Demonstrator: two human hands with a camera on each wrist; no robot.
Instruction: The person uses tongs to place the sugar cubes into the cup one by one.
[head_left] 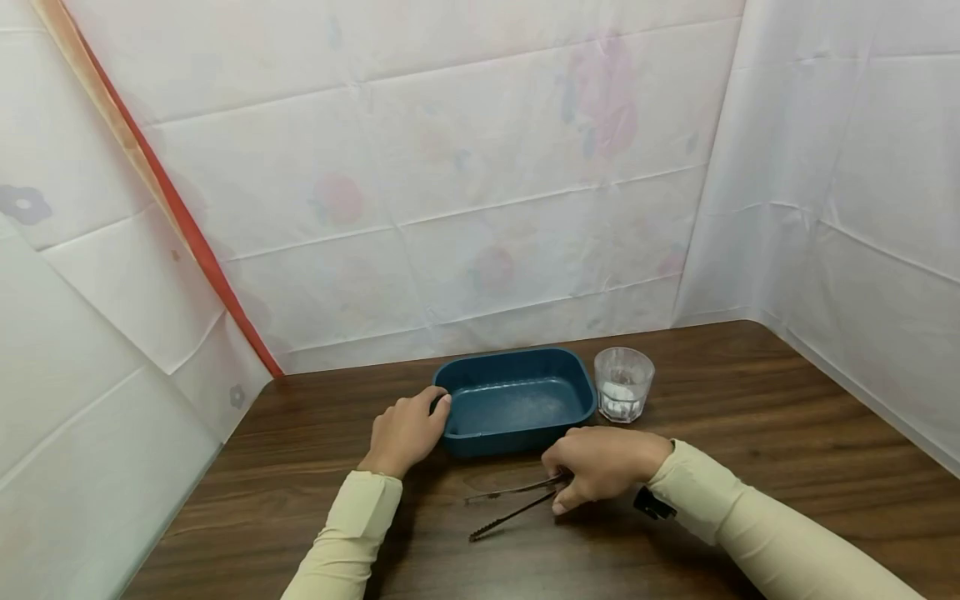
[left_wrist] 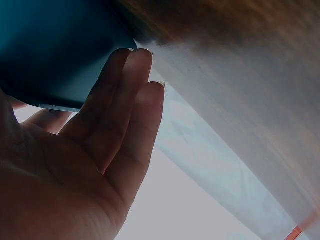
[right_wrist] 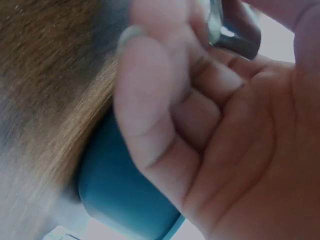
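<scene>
A dark blue plastic basin (head_left: 517, 442) sits on the table with its inside visible. My left hand (head_left: 405, 429) holds its left end, thumb at the rim and fingers along the outer wall; the left wrist view shows those fingers (left_wrist: 125, 115) against the blue side. In front of the basin, my right hand (head_left: 603, 462) grips metal tongs (head_left: 517, 492) near their joined end. The tongs' two arms point left, spread apart, low over the table. The right wrist view catches the shiny metal end of the tongs (right_wrist: 240, 40) between the thumb and curled fingers.
A clear glass (head_left: 624, 383) with something white in its bottom stands right of the basin, close to its rim. The wooden table (head_left: 750, 392) meets white patterned sheeting (head_left: 465, 208) at the back and sides. A red strip (head_left: 202, 250) runs down the left sheeting.
</scene>
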